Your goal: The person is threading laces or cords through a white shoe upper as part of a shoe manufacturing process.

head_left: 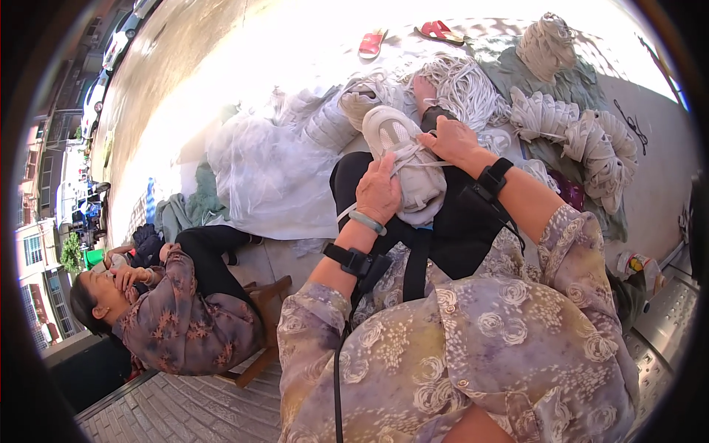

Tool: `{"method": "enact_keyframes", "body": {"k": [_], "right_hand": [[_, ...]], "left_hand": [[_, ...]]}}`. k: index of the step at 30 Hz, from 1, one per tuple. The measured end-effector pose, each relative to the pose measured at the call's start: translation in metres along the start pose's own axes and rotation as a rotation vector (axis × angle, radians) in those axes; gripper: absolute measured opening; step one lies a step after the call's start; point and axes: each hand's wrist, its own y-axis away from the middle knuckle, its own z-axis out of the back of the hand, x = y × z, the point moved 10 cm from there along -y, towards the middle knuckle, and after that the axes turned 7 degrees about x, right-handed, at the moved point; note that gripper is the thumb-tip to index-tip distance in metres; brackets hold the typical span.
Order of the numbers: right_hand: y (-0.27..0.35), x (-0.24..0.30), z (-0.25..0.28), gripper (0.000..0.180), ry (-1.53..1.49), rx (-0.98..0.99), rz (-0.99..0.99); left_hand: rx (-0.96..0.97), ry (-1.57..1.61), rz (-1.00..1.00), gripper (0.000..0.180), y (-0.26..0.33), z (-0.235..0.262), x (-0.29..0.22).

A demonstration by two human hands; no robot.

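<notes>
A pale beige lace-up shoe (425, 184) lies across my lap, its toe pointing away from me. White shoelace (408, 156) runs across its upper between my hands. My left hand (378, 190) is closed at the shoe's left side, fingertips pinching the lace; the exact grip is partly hidden. On the other side my right hand (452, 142) is closed, thumb and forefinger pinching lace near the eyelets. Just beyond, a heap of loose white laces (461, 88) lies by my bare foot (425, 92).
Tied bundles of pale shoes (546, 118) lie on green cloth at the right, another bundle (546, 46) farther back. Clear plastic sheeting (266, 162) spreads at the left. Red slippers (372, 44) are at the far side. A seated person (192, 310) is close on my left.
</notes>
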Motion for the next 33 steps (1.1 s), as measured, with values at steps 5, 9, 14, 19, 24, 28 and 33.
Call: {"method": "enact_keyframes", "body": {"k": [5,9,14,19,24,28,33], "right_hand": [[-0.011,-0.019,-0.006,0.053,-0.461,-0.024,-0.091],[-0.015,-0.011,-0.019,0.052,-1.095,-0.014,-0.155],[-0.010,0.002,-0.016,0.034,-1.345,0.087,-0.099],[0.036,0.040,0.022,0.020,-1.145,0.422,0.271],[0.069,0.026,-0.009,0.018,-0.397,0.425,0.313],[0.071,0.041,0.018,0.019,-0.027,-0.073,0.525],[0.078,0.054,0.010,0.017,0.258,0.013,0.540]], "left_hand": [[0.040,-0.044,-0.046,0.038,-0.002,0.001,-0.016],[-0.026,0.015,-0.008,0.035,-0.003,0.001,-0.002],[-0.014,-0.021,0.131,0.023,-0.013,-0.001,0.003],[-0.010,0.001,0.247,0.015,-0.023,-0.001,0.024],[-0.027,-0.010,0.186,0.014,-0.025,0.000,0.014],[0.000,0.022,0.142,0.015,-0.023,-0.002,0.008],[-0.086,0.031,0.104,0.017,-0.016,0.002,0.016]]}}
